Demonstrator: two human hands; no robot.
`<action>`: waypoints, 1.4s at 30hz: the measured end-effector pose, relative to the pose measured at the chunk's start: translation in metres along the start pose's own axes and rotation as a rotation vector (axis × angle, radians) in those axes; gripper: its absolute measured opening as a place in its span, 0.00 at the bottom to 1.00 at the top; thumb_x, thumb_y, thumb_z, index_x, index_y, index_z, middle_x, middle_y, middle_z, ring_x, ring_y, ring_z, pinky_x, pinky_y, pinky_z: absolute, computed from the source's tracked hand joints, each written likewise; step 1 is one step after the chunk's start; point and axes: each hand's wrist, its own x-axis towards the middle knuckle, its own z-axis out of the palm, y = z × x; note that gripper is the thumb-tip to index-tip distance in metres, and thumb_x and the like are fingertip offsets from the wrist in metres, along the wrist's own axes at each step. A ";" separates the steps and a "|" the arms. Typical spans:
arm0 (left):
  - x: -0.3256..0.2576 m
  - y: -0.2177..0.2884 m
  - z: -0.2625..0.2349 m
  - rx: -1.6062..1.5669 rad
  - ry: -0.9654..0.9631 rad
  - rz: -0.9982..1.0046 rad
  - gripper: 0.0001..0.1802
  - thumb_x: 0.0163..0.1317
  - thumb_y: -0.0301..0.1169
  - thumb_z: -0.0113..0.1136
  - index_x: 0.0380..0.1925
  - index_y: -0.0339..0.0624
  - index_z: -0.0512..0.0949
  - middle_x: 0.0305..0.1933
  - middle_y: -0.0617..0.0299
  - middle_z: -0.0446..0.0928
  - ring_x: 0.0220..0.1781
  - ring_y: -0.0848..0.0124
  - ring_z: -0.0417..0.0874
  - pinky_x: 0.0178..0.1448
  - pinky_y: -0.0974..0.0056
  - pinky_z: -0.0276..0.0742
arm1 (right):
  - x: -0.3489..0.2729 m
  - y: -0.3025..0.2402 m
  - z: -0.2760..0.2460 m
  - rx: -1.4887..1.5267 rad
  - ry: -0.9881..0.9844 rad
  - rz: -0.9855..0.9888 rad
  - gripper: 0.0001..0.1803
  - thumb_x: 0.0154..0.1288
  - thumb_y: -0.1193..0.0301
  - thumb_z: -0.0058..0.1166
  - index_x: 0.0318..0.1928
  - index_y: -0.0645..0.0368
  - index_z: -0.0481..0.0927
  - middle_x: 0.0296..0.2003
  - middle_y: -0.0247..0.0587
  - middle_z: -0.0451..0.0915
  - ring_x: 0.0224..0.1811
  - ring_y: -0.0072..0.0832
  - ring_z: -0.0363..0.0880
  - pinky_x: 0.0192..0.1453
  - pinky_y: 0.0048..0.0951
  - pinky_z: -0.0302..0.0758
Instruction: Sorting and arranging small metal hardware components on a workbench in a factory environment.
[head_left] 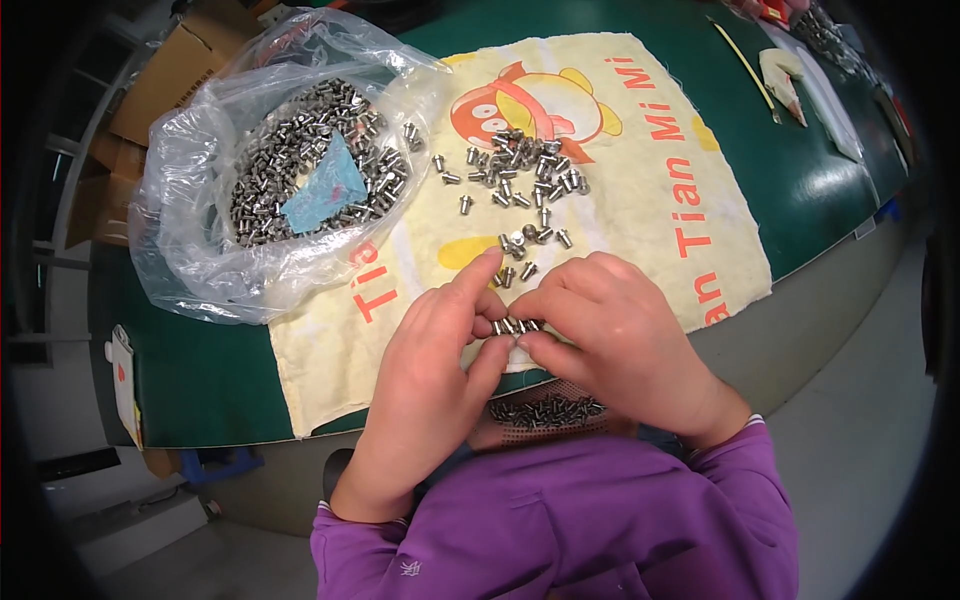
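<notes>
- Light is bright and even, falling from above; colours on the yellow cloth point(620, 190) read clearly.
- Shadows are soft and short, pooling only under the left hand point(430, 380) and the right hand point(620, 340).
- White glare streaks the clear plastic bag point(200, 200), and small glints sparkle on the metal screws point(520, 170).
- Fisheye distortion bends the edge of the green desk point(830, 190) into a curve.
- The corners and sides fall into a black vignette.
- The centre is sharp; detail softens toward the rim, where the far things on the desk blur.
</notes>
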 end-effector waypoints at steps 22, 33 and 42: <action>-0.020 0.002 -0.008 0.139 0.055 -0.018 0.43 0.54 0.19 0.69 0.72 0.39 0.63 0.38 0.61 0.76 0.41 0.64 0.77 0.47 0.60 0.75 | -0.008 -0.010 -0.003 0.139 -0.056 0.114 0.23 0.59 0.74 0.64 0.56 0.53 0.77 0.36 0.38 0.79 0.40 0.41 0.78 0.45 0.41 0.72; -0.021 -0.003 -0.015 0.097 0.088 0.012 0.45 0.54 0.15 0.67 0.73 0.39 0.61 0.48 0.56 0.77 0.45 0.62 0.77 0.53 0.60 0.76 | 0.000 -0.017 0.008 0.128 -0.077 0.069 0.25 0.58 0.71 0.65 0.57 0.51 0.76 0.36 0.37 0.78 0.39 0.40 0.77 0.43 0.40 0.71; -0.018 -0.006 -0.014 -0.007 0.012 0.021 0.45 0.55 0.12 0.64 0.74 0.39 0.60 0.52 0.56 0.76 0.48 0.62 0.78 0.55 0.59 0.77 | -0.001 -0.017 0.006 0.113 -0.089 0.093 0.25 0.59 0.69 0.65 0.58 0.51 0.76 0.37 0.36 0.78 0.39 0.39 0.77 0.44 0.40 0.72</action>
